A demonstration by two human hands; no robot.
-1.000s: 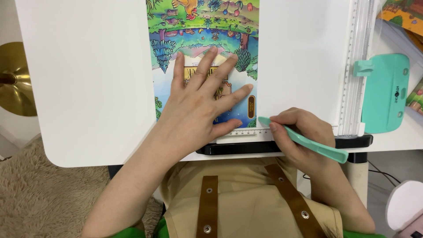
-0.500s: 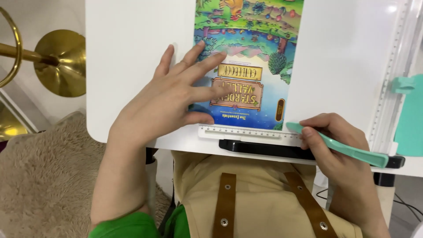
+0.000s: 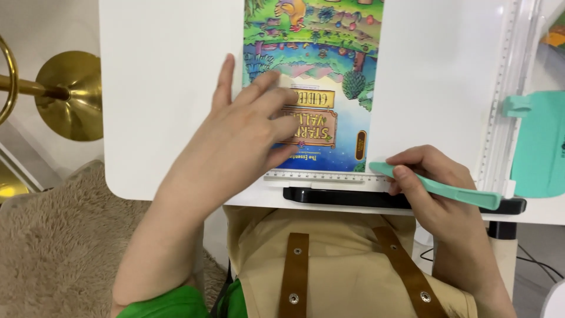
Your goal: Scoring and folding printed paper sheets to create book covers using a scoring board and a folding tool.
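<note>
A colourful illustrated book cover (image 3: 329,70) lies upside down on the white desk (image 3: 159,88), its near edge against a white ruler strip (image 3: 323,176). My left hand (image 3: 247,141) rests flat on the cover's left part, fingers spread, the forefinger over the cover's left edge. My right hand (image 3: 429,182) grips a mint-green folding tool (image 3: 441,187) like a pen, its tip at the cover's near right corner.
A paper trimmer with a clear ruled rail (image 3: 500,112) and a mint-green slider (image 3: 538,144) stands at the right. A black bar (image 3: 347,197) runs along the desk's near edge. A brass lamp base (image 3: 67,94) sits on the floor at left, beside beige fluffy carpet (image 3: 59,253).
My left hand slid leftward off the cover's middle onto its left edge. The view shifted, so the desk appears further right. My right hand kept the tool at the cover's corner.
</note>
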